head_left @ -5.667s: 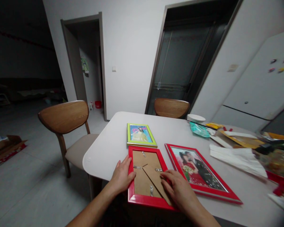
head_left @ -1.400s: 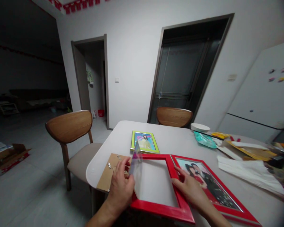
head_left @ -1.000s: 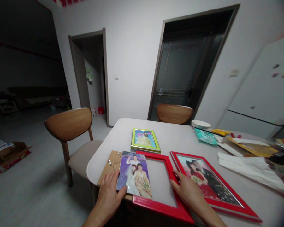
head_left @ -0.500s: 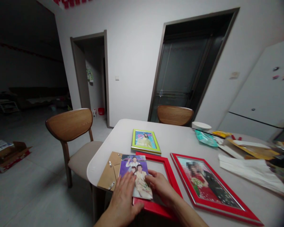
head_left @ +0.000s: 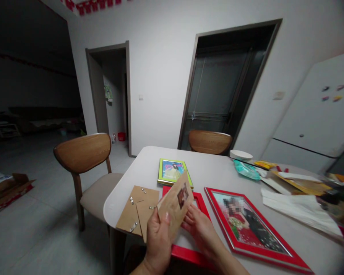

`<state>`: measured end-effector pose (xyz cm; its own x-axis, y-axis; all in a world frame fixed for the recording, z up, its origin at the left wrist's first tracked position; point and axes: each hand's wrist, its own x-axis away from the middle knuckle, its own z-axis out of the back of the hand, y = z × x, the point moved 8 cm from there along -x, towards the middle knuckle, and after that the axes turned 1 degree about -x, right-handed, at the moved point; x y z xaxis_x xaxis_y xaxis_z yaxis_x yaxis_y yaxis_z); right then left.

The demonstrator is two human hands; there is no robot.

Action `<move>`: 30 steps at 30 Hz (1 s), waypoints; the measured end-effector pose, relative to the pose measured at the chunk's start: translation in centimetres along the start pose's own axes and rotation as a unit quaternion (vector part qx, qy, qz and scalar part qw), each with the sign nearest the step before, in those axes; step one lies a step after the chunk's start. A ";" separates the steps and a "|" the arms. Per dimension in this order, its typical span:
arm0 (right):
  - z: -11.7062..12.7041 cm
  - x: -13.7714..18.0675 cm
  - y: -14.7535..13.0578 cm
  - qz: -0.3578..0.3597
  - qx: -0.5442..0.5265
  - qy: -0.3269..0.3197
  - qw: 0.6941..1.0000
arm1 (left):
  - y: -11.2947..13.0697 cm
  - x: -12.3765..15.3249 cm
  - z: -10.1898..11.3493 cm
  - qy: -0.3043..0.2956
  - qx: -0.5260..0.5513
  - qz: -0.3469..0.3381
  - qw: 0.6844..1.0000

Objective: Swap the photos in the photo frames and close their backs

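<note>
Between my hands a photo print (head_left: pixel 175 206) stands tilted up off the table, its tan side with a small dark picture facing me. My left hand (head_left: pixel 159 236) grips the lower left edge, thumb on the tan side. The fingers of my right hand (head_left: pixel 199 229) close on the right edge, partly behind it. Beneath lies a red picture frame (head_left: pixel 189 256), largely covered by the print and my hands. A brown backing board (head_left: pixel 129 208) with metal clips rests to the left. Beyond the print is a small yellow-green framed picture (head_left: pixel 160 175).
A large red framed picture (head_left: pixel 253 225) lies on the right of the white table (head_left: pixel 209 173). Farther right are a white bowl (head_left: pixel 240 154), a teal plastic packet (head_left: pixel 246 170) and white paper (head_left: pixel 298 212). Wooden chairs stand at the left (head_left: pixel 83 152) and far side (head_left: pixel 210 141).
The photo print has been lifted and turned from lying picture side up to tilted with its tan side showing. My left hand has gone from lying flat to gripping its edge.
</note>
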<state>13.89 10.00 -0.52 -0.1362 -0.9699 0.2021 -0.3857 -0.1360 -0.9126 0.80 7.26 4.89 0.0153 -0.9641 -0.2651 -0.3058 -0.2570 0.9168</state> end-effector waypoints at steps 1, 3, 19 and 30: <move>0.5 -0.2 -0.1 0.007 -0.028 -0.008 1.000 | -0.8 0.3 -0.5 -0.008 0.035 0.033 0.999; 2.0 -0.3 -1.0 0.041 -0.056 -0.004 0.998 | -2.0 0.6 -0.8 -0.025 0.064 0.063 0.996; 6.5 -4.8 -2.3 0.066 0.392 0.054 0.916 | -3.7 2.9 -1.9 -0.304 -0.533 -0.001 0.789; 4.9 -4.4 -3.5 0.145 0.592 0.059 0.791 | -4.5 2.8 -2.0 -0.332 -0.558 -0.032 0.760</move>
<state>20.30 13.71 0.07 -0.1728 -0.9789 -0.1094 0.7919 -0.0721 -0.6064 4.09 5.60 0.62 -0.6010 -0.7959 -0.0726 0.6781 -0.5559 0.4808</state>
